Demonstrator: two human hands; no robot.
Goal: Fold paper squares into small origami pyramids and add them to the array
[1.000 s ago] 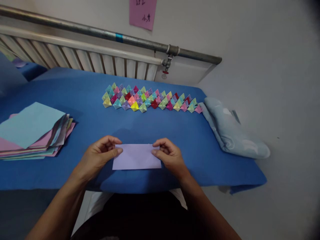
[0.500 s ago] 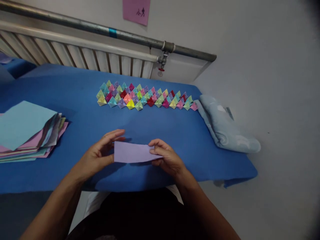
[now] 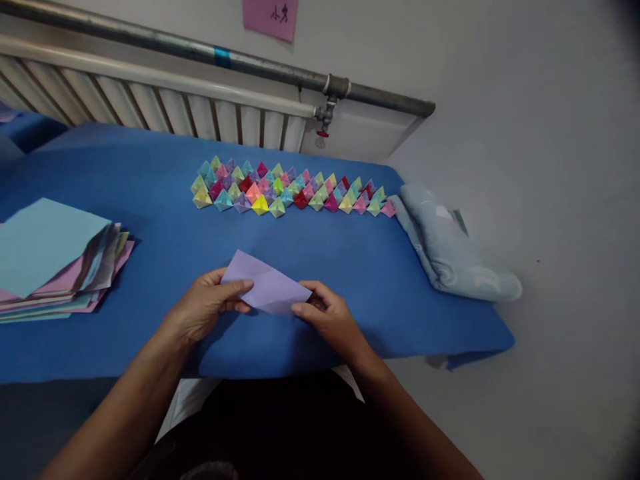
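A light purple sheet of paper (image 3: 270, 285) is held above the blue-covered table (image 3: 340, 260), tilted down to the right. My left hand (image 3: 210, 300) pinches its left end, thumb on top and fingers beneath. At the right end, my right hand (image 3: 327, 313) grips the corner between thumb and fingers. Beyond the hands, several rows of small folded paper pieces (image 3: 260, 205) in many colours stand on the cloth. To the left lies a stack of coloured paper (image 3: 55, 240) with a light blue sheet on top.
A folded light blue blanket (image 3: 450, 253) lies at the table's right end. Behind the table are a white radiator (image 3: 200, 117), a metal pipe (image 3: 270, 70) and a valve with a red handle (image 3: 323, 134). A pink note (image 3: 270, 17) hangs on the wall.
The purple paper has turned from nearly level to slanting, its left end raised. My left hand has closed on that end, thumb over the paper. The right hand has shifted its grip slightly.
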